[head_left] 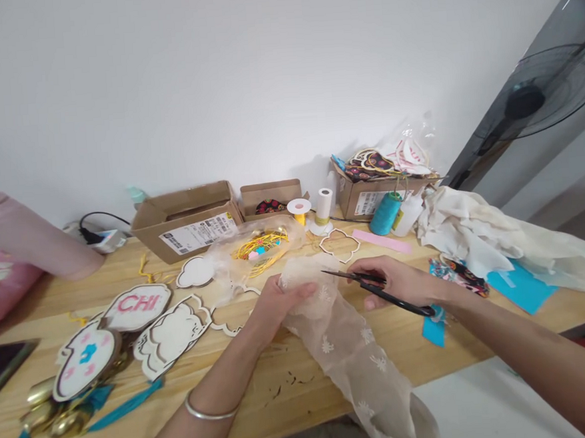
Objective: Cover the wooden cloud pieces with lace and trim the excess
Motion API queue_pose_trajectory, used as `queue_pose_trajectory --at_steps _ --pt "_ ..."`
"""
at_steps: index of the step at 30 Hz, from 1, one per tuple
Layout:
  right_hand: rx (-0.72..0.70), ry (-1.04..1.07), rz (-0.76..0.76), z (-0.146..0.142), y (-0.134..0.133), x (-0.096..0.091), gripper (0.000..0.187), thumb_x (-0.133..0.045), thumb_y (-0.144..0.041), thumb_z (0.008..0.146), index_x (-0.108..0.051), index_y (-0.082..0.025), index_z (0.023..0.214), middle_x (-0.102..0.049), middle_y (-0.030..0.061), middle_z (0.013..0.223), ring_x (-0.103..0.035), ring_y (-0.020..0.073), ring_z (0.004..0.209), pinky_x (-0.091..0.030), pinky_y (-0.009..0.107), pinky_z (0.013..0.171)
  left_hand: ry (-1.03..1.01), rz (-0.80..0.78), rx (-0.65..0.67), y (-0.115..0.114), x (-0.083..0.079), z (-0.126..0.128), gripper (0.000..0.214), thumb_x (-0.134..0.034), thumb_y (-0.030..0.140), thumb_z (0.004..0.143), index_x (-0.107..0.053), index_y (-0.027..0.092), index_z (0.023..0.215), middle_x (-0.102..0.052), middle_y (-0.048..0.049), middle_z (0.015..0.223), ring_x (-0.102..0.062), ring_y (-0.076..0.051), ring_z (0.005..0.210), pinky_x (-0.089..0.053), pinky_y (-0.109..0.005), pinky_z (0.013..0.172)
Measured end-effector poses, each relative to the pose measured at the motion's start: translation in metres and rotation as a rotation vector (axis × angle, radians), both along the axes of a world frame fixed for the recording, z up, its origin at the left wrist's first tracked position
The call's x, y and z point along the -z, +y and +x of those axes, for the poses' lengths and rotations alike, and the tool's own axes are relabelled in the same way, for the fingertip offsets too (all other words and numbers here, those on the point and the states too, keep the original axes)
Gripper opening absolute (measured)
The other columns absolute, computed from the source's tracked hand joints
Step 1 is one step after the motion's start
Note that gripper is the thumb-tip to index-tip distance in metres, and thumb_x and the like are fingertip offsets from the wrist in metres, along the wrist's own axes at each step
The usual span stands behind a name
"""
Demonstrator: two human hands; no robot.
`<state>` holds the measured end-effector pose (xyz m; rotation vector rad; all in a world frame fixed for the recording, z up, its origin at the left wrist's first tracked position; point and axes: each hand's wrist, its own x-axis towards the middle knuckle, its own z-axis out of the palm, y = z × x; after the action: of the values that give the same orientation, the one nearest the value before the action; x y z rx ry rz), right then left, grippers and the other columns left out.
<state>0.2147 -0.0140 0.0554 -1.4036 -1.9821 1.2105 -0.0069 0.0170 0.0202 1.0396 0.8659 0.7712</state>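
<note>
A strip of sheer cream fabric (pixel 330 333) with small white embroidered flowers hangs over the table's front edge. My left hand (pixel 283 303), with a silver bangle on its wrist, pinches the fabric's upper end, thumb on top. My right hand (pixel 394 282) grips a pair of black-handled scissors (pixel 401 303) just to the right. Their blades point left and reach the fabric's upper right edge; I cannot tell whether they are cutting into it. Behind the fabric lies a clear plastic bag (pixel 224 250) with yellow cords (pixel 261 244).
Cloud-shaped wooden pieces (pixel 173 337), a "CHI" plaque (pixel 136 308) and brass bells (pixel 71 420) lie left. Cardboard boxes (pixel 187 220), a teal thread cone (pixel 386 214) and a white bottle (pixel 409 212) stand behind. Crumpled cream cloth (pixel 466 230) lies right, near a fan (pixel 525 101).
</note>
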Motion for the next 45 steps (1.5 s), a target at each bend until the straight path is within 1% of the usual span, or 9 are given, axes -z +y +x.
queue_pose_trajectory --at_steps 6,10,14,18,26,33,39,42,45 --pt "-0.018 0.044 -0.010 0.000 -0.001 0.005 0.037 -0.066 -0.044 0.060 -0.063 -0.016 0.083 -0.050 -0.0023 0.065 -0.040 0.0106 0.058 -0.032 0.021 0.052 0.012 -0.026 0.018 0.001 0.000 0.001 0.028 -0.072 0.027 0.058 -0.069 0.014 0.082 -0.071 -0.0074 0.079 -0.064 -0.023 0.067 -0.050 -0.029 0.062" --pt "-0.028 0.064 -0.003 0.000 -0.002 0.009 0.037 -0.065 -0.046 0.061 -0.064 -0.016 0.084 -0.051 -0.0017 0.066 -0.041 0.0117 0.060 -0.034 0.022 0.052 0.028 -0.053 0.012 0.000 -0.001 0.002 0.027 -0.072 0.027 0.058 -0.069 0.015 0.082 -0.071 -0.0060 0.079 -0.064 -0.023 0.068 -0.050 -0.029 0.063" --pt "0.022 0.033 0.050 0.001 -0.004 0.012 0.040 -0.067 -0.042 0.060 -0.064 -0.015 0.090 -0.049 -0.0016 0.068 -0.039 0.0107 0.060 -0.032 0.021 0.052 0.034 -0.051 0.011 -0.001 -0.001 0.001 0.029 -0.071 0.027 0.059 -0.068 0.014 0.085 -0.071 -0.0052 0.079 -0.064 -0.024 0.069 -0.049 -0.030 0.062" --pt "0.018 0.018 0.077 0.000 -0.005 0.016 0.041 -0.067 -0.042 0.061 -0.063 -0.015 0.093 -0.045 -0.0025 0.067 -0.036 0.0098 0.059 -0.030 0.021 0.052 0.036 -0.058 0.000 0.000 -0.001 0.001 0.028 -0.072 0.027 0.058 -0.069 0.014 0.082 -0.071 -0.0065 0.077 -0.064 -0.024 0.067 -0.049 -0.029 0.061" --pt "0.017 0.077 0.006 0.002 -0.003 0.022 0.038 -0.064 -0.045 0.064 -0.065 -0.014 0.086 -0.044 -0.0032 0.063 -0.035 0.0094 0.058 -0.029 0.020 0.050 0.030 -0.058 0.006 0.001 0.000 0.001 0.026 -0.072 0.026 0.058 -0.068 0.013 0.081 -0.071 -0.0072 0.076 -0.064 -0.023 0.064 -0.050 -0.030 0.060" --pt "0.004 0.023 0.015 0.011 0.000 0.029 0.038 -0.062 -0.049 0.064 -0.065 -0.013 0.076 -0.041 -0.0038 0.058 -0.032 0.0082 0.054 -0.025 0.019 0.046 0.047 -0.049 0.028 0.000 0.000 0.000 0.026 -0.072 0.028 0.057 -0.068 0.015 0.079 -0.070 -0.0059 0.075 -0.063 -0.022 0.064 -0.050 -0.030 0.059" --pt "-0.037 0.057 0.011 0.009 -0.006 0.027 0.048 -0.052 -0.057 0.069 -0.058 -0.011 0.081 -0.029 -0.0059 0.055 -0.025 0.0065 0.050 -0.020 0.019 0.043 0.075 -0.041 0.054 0.001 0.001 0.001 0.030 -0.072 0.030 0.058 -0.068 0.015 0.083 -0.070 -0.0068 0.080 -0.063 -0.021 0.068 -0.049 -0.029 0.061" --pt "-0.085 0.047 0.027 0.008 -0.008 0.022 0.058 -0.043 -0.064 0.071 -0.055 -0.010 0.089 -0.033 -0.0048 0.057 -0.028 0.0076 0.051 -0.022 0.020 0.044 0.075 -0.057 0.076 0.002 0.001 0.001 0.029 -0.073 0.030 0.057 -0.067 0.014 0.081 -0.070 -0.0048 0.074 -0.062 -0.019 0.064 -0.049 -0.027 0.059" --pt "-0.097 0.012 0.028 0.007 -0.007 0.017 0.062 -0.044 -0.065 0.070 -0.055 -0.009 0.092 -0.037 -0.0036 0.060 -0.030 0.0082 0.053 -0.024 0.020 0.045 0.074 -0.057 0.083 0.001 0.001 0.001 0.030 -0.073 0.030 0.058 -0.067 0.014 0.082 -0.070 -0.0036 0.075 -0.062 -0.018 0.064 -0.049 -0.027 0.060"
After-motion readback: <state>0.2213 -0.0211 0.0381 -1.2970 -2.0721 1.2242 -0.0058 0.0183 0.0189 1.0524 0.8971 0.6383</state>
